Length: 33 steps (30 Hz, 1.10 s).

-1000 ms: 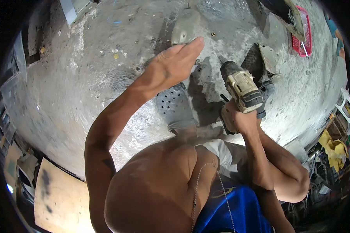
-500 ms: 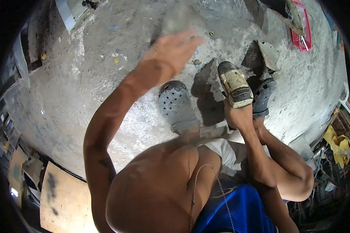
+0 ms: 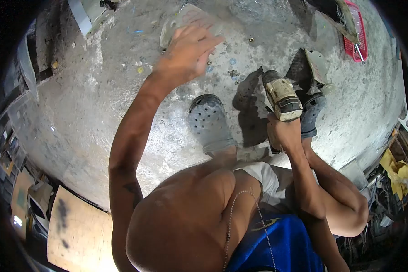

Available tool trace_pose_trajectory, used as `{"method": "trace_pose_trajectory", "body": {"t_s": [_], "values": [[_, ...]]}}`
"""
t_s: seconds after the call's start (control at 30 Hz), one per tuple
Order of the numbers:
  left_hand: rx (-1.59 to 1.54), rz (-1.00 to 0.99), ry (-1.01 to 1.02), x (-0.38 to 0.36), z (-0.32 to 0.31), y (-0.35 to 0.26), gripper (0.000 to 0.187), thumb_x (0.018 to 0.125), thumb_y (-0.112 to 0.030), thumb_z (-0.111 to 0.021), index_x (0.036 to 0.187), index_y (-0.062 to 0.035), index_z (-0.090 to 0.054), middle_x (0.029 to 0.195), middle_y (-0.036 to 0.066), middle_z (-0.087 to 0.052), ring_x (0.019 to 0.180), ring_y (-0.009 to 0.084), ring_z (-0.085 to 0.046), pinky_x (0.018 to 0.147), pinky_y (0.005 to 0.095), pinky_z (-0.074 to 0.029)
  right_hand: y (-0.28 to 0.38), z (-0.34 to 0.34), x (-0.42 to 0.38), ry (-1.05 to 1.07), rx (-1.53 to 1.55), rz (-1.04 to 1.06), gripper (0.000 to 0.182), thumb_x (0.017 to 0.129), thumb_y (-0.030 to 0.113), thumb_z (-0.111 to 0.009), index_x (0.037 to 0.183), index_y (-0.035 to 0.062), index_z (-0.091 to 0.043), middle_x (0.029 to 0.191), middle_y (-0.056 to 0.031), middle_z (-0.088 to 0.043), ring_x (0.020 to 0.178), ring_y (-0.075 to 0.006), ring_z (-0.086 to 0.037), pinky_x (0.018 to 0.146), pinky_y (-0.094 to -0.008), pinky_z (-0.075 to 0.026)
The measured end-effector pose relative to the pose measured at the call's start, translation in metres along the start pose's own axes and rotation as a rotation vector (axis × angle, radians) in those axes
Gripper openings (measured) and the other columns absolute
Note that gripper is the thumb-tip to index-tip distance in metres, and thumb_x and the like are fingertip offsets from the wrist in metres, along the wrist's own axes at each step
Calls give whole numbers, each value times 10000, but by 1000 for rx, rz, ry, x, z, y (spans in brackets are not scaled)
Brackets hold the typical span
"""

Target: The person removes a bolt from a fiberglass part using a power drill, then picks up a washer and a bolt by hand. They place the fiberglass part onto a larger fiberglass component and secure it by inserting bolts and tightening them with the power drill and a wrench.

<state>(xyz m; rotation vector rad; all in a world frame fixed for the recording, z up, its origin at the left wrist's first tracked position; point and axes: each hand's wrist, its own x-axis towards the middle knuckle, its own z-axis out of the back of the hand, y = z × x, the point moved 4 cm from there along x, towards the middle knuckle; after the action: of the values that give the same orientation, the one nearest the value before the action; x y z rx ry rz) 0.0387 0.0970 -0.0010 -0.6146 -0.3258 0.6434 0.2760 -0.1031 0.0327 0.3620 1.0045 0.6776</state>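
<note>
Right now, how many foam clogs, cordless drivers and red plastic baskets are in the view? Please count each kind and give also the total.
Foam clogs: 2, left clog and right clog
Cordless driver: 1
Red plastic basket: 1
Total: 4

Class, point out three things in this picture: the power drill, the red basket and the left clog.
Power drill [image 3: 281, 90]: head view, on its pale casing.
Red basket [image 3: 364, 41]: head view, on its right rim.
Left clog [image 3: 209, 121]: head view, on its perforated upper.
</note>
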Motion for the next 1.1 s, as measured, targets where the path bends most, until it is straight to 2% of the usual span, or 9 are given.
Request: {"method": "trace_pose_trajectory", "body": {"t_s": [0.1,0.17,0.27,0.4,0.47,0.67,0.87,0.97,1.1], "values": [[-145,73,-61,-5,1,7,314,881,-158,-673,1186,-85,-681,1097,80,-641,1120,262,-550,1005,385,-378,-2,-1,-1,18,47,-16,410,777,85,-663,1161,-40,-595,1090,-125,-671,988,-232,-634,867,-336,-478],[76,191,-504,-23,25,22,336,881,-227,-705,1171,-60,-677,1087,108,-662,1041,286,-599,912,386,-462,-1,-2,-2,-4,104,-14,401,778,86,-664,1154,-37,-599,1079,-120,-673,973,-230,-634,857,-336,-479],[356,425,-607,-27,50,30,318,855,-237,-747,1099,-44,-684,1027,119,-685,936,292,-637,812,377,-513,-5,-1,-1,21,34,-76,386,781,88,-666,1142,-35,-606,1061,-116,-674,954,-228,-631,846,-338,-480],[-105,914,-75,-28,29,50,301,811,-190,-786,1033,-34,-657,987,115,-696,868,315,-646,770,369,-532,-5,-1,0,39,22,-36,381,791,94,-670,1144,-35,-606,1066,-113,-674,959,-224,-627,845,-338,-478],[136,269,-456,-21,36,19,257,761,-94,-791,958,-47,-632,1022,110,-701,847,316,-649,756,388,-538,-7,-2,0,60,12,-48,384,795,98,-674,1150,-34,-606,1071,-114,-674,967,-223,-627,847,-337,-478],[182,-124,-580,-21,51,-33,298,682,-11,-744,963,-30,-647,1107,122,-683,842,278,-662,699,348,-558,-5,-2,-1,-30,20,14,294,785,19,-658,1069,-42,-611,1014,-109,-684,890,-185,-641,814,-322,-493],[112,-169,-724,-22,68,-39,249,692,5,-739,922,-24,-648,1091,135,-695,879,289,-669,716,365,-560,-12,-9,-8,1,52,78,302,838,35,-645,1129,-40,-616,1046,-124,-684,948,-198,-646,837,-320,-490],[75,-95,-787,-22,57,-21,197,706,9,-728,876,-33,-638,1040,117,-713,874,283,-675,719,364,-556,4,-14,-13,-15,-144,208,561,806,8,-636,1330,-36,-441,1040,-254,-659,965,-433,-648,833,-431,-505],[199,34,-678,-21,39,-7,173,760,-30,-747,883,-42,-626,973,105,-725,759,262,-672,673,334,-538,6,-32,-13,-38,-517,279,735,834,100,-643,1454,-47,-276,1152,-246,-592,1015,-428,-583,821,-506,-445]]}}
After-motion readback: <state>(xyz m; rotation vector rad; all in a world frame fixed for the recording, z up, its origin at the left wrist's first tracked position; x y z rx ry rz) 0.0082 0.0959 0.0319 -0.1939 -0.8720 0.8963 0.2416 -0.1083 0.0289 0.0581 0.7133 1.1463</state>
